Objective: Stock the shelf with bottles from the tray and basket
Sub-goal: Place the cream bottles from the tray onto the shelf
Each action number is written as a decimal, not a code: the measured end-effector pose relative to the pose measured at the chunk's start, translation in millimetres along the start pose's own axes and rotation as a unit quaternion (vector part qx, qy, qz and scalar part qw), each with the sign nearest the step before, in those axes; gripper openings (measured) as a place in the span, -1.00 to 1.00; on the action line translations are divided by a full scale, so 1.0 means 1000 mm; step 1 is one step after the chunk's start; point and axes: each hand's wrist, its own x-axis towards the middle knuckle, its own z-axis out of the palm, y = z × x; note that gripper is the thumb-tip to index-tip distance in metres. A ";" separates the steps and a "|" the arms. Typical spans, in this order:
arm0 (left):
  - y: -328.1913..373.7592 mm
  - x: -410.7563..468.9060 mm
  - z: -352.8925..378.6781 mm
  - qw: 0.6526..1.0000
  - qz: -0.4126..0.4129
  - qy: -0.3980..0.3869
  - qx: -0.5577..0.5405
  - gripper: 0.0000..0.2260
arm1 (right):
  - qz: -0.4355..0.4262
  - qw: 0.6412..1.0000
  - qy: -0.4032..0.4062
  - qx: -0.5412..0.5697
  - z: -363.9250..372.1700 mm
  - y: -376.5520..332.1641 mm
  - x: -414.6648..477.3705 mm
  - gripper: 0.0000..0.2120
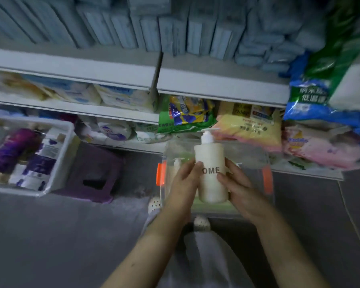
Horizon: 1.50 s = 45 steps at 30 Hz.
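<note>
Above the clear basket (258, 154), left hand (183, 181) and right hand (239, 183), fingers (233, 166) curled around an upright pump bottle (210, 156).

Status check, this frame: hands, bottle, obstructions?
Left hand and right hand both grip white pump bottle, upright above clear basket. Second pump bottle in basket. Shelf ahead crowded with packets.

The head camera looks steeply down, close above the shelf (220, 88) front.

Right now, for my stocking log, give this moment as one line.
left grip: holds pump bottle | right grip: holds same bottle | position: over clear bin | shelf: bottle not yet on it
</note>
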 end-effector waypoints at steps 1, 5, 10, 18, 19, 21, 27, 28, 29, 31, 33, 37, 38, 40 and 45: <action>0.005 -0.014 0.008 1.000 0.020 0.000 -0.020 -0.83 | -0.010 1.000 -0.016 -0.014 0.001 -0.012 -0.007 -0.48; 0.026 -0.060 0.022 0.994 0.087 0.023 -0.069 -0.84 | -0.039 0.997 -0.053 -0.042 0.016 -0.049 -0.034 -0.50; 0.059 -0.106 0.006 0.976 0.174 0.043 -0.127 -0.73 | -0.071 0.988 -0.110 -0.086 0.063 -0.082 -0.063 -0.52; 0.097 -0.179 -0.089 0.941 0.289 0.071 -0.159 -0.63 | -0.094 0.969 -0.211 -0.091 0.184 -0.087 -0.092 -0.52; 0.098 -0.190 -0.106 0.938 0.295 0.082 -0.159 -0.59 | -0.097 0.966 -0.226 -0.086 0.201 -0.082 -0.097 -0.53; 0.101 -0.213 -0.145 0.935 0.305 0.104 -0.150 -0.55 | -0.095 0.959 -0.255 -0.074 0.239 -0.068 -0.105 -0.56; 0.105 -0.282 -0.274 0.911 0.359 0.159 -0.124 -0.65 | -0.085 0.935 -0.341 -0.049 0.370 -0.011 -0.133 -0.26; 0.107 -0.293 -0.296 0.909 0.368 0.162 -0.113 -0.66 | -0.083 0.935 -0.343 -0.038 0.391 -0.001 -0.137 -0.20; 0.109 -0.304 -0.315 0.907 0.374 0.166 -0.101 -0.67 | -0.082 0.936 -0.343 -0.029 0.412 0.007 -0.141 -0.17; 0.114 -0.324 -0.351 0.900 0.384 0.183 -0.089 -0.67 | -0.086 0.938 -0.336 -0.017 0.446 0.021 -0.146 -0.17; 0.119 -0.338 -0.385 0.888 0.398 0.210 -0.093 -0.68 | -0.096 0.941 -0.324 -0.021 0.476 0.028 -0.148 -0.21; 0.129 -0.354 -0.442 0.875 0.404 0.248 -0.102 -0.67 | -0.121 0.940 -0.315 -0.043 0.523 0.034 -0.143 -0.12; 0.132 -0.354 -0.455 0.874 0.402 0.251 -0.105 -0.68 | -0.125 0.942 -0.309 -0.050 0.534 0.035 -0.140 -0.14; 0.138 -0.350 -0.479 0.875 0.397 0.259 -0.102 -0.68 | -0.130 0.945 -0.294 -0.065 0.555 0.037 -0.131 -0.29; 0.166 -0.321 -0.536 0.882 0.375 0.267 -0.103 -0.69 | -0.126 0.954 -0.265 -0.063 0.606 0.037 -0.090 -0.59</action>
